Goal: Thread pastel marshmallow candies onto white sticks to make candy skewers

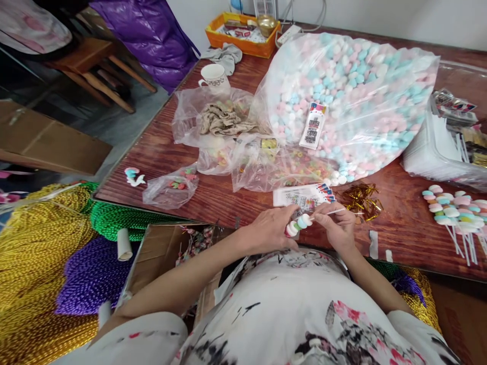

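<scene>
Near the table's front edge, my right hand [337, 225] pinches the white stick of a candy skewer [299, 224]. The skewer carries white, pale blue, green and red pieces and points down to the left. My left hand [274, 228] is curved around its candy end, with the fingers partly behind it. Just behind my hands lie printed labels [304, 196] and a pile of gold twist ties [361, 200]. A big clear bag of pastel marshmallows [353, 96] with one label packet [314, 125] on top fills the table's back. Finished-looking skewers [456, 210] lie at the right.
Bags of small colourful candies [297, 170] and a brown cloth [224, 120] lie left of the marshmallows. A mug [215, 79] and orange tray [241, 43] stand behind. A plastic bin [445, 152] is at right. Bead strands [34, 253] and an open box [152, 253] sit below the table.
</scene>
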Demonstrator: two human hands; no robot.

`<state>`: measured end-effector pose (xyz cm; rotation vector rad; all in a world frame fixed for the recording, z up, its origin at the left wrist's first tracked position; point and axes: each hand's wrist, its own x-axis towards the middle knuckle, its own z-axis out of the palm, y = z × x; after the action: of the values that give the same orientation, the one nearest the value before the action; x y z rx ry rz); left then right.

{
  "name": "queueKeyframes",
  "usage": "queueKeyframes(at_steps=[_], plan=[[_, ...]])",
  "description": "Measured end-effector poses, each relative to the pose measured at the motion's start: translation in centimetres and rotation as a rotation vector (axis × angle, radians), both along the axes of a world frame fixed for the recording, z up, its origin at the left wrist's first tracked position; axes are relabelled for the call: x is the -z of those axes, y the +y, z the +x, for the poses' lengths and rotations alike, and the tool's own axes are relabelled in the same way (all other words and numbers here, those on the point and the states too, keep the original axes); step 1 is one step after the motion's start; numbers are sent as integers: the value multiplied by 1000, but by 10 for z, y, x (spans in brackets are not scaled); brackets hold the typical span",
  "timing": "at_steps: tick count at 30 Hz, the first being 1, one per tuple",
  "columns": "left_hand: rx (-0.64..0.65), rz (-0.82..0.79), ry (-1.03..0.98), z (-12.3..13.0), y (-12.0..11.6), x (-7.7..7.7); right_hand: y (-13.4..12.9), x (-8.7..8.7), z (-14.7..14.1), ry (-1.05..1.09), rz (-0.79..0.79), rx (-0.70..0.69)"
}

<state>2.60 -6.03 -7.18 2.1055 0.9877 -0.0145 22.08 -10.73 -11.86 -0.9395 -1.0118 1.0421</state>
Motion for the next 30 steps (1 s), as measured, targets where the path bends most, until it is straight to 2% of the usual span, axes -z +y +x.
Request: queueKeyframes(at_steps=[2, 3, 5, 7, 9, 11, 16, 18, 20, 23, 27, 30], plan=[[-4, 290, 186, -4, -9, -5, 1, 5, 3, 29, -40, 83], [-4, 381, 254, -6, -13, -5, 2, 7, 5, 35, -56, 112], [5, 463, 326, -9, -19, -2, 3, 10, 6, 30, -76, 142], [-6, 476, 331, -10, -19, 4, 4, 12, 6, 18, -79, 153], [-46, 428, 281, -11, -16, 11, 3, 13, 5, 1, -67, 153], [-88, 303, 154, -12, -10, 15, 2, 10, 6, -32, -33, 136], [-70, -220, -247, -15, 3, 11, -1, -1, 17, -107, 109, 40], [-54, -407, -312, -14, 4, 8, -2, -4, 20, -122, 153, -10], [-33, -516, -318, -11, 4, 6, -3, -6, 19, -122, 187, -70], [8, -476, -288, -5, 2, 6, -6, -5, 9, -88, 176, -110], [29, -316, -221, 2, -1, 10, -11, 1, -8, -63, 46, -55], [14, -224, -171, 3, -3, 15, -14, 5, -16, -105, 11, -14]])
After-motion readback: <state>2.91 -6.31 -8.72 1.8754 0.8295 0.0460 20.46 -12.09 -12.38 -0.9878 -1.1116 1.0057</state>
